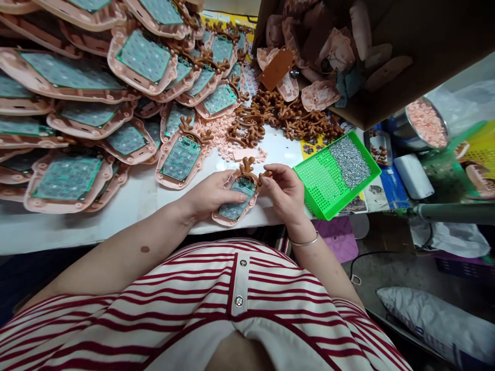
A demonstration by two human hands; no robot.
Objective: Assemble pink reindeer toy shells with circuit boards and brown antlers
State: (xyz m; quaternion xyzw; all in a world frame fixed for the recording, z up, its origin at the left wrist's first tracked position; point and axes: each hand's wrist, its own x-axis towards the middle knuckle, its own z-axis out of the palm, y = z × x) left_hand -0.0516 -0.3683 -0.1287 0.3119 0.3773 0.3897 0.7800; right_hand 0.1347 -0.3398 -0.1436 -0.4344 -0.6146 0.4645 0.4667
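Observation:
My left hand (212, 196) grips a pink shell (231, 219) with a green circuit board (234, 206) in it, thumb across the board. One brown antler piece (246, 165) stands at the shell's top edge. At its upper right, my right hand (285, 193) pinches a second brown antler piece (265, 175) between thumb and fingers, touching or very near the shell. Just left of my left hand lies another pink shell (180, 159) with a board and two brown antlers.
Stacked shells with boards (143, 56) fill the left. Loose brown antlers (286, 113) lie beyond my hands. A green basket (315, 198) of screws (350, 159) sits right of my right hand. A cardboard box (390, 77) of pink parts stands behind it, near a metal bowl (444, 123).

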